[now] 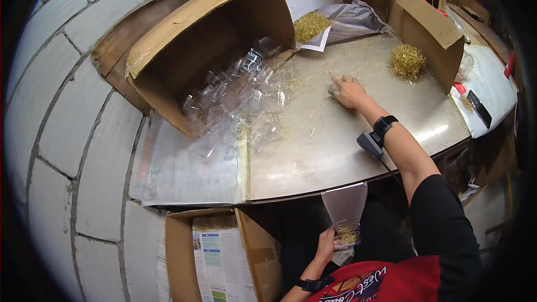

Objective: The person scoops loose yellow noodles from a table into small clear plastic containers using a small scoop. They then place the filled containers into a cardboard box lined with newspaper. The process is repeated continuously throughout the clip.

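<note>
My left hand (325,244) is low at the table's front edge, its fingers closed around a small clear plastic box (338,244). The box's lid (345,204) stands raised toward the table, and thin gold-coloured metal pieces (348,236) lie inside. Out over the metal tabletop (291,159), my right hand (350,94) reaches with its fingers apart and pointing to the far left. Its fingertips are down at the surface among loose gold-coloured pieces; what lies under them is too small to make out. A tangled heap of the same pieces (408,62) sits to its right.
At the left a cardboard box (168,28) lies on its side, with clear plastic boxes (235,92) spilling out. Another gold heap (312,26) rests on paper at the back. Cardboard walls (430,33) edge the right. Below stands an open carton (257,251).
</note>
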A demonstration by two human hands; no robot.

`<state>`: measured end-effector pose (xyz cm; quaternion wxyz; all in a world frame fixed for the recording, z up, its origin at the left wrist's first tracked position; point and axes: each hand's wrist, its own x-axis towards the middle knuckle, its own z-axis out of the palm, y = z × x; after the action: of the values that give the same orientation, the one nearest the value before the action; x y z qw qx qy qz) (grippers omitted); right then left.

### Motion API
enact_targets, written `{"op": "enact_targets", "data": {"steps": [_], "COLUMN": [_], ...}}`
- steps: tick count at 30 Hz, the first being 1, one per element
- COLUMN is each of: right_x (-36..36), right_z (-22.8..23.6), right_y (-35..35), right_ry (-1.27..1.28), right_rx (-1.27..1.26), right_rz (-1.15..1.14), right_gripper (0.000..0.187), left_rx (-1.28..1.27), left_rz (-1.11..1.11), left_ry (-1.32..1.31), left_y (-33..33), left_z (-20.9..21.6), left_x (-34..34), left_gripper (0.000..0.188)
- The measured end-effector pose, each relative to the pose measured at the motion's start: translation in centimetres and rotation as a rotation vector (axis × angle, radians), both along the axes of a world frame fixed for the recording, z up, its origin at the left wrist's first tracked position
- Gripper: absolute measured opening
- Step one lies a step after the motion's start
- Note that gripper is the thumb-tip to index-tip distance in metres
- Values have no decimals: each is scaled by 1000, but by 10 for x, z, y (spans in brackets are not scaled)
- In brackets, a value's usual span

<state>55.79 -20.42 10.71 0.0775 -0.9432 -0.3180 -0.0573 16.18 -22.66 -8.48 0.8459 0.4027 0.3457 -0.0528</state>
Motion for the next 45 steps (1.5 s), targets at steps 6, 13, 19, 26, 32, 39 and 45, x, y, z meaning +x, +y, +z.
{"op": "enact_targets", "data": {"steps": [6,13,19,26,32,39,45], "right_x": [-67,-135,-152,-255,-289,-320,-304], "right_z": [-37,-12,-30,-35,-42,-101,-69], "right_y": [-15,-98,-59,-92,-160,-168,-165], "right_ry": [-67,285,121,-20,367,720,692], "right_rx": [-127,554,300,394,488,402,696], "right_rz": [300,336,433,393,509,685,483], "right_gripper": [48,42,42,40,47,35,31], "left_rx": [-12,-3,27,-24,14,2,96], "left_rz": [3,15,40,97,139,110,11], "left_ry": [54,-6,-87,-72,-102,-126,-111], "left_y": [4,-5,-9,-12,-19,-21,-2], "left_z": [11,22,-3,7,23,10,58], "left_x": [7,10,6,10,4,-19,-39], "left_gripper": [37,37,34,37,41,38,24]}}
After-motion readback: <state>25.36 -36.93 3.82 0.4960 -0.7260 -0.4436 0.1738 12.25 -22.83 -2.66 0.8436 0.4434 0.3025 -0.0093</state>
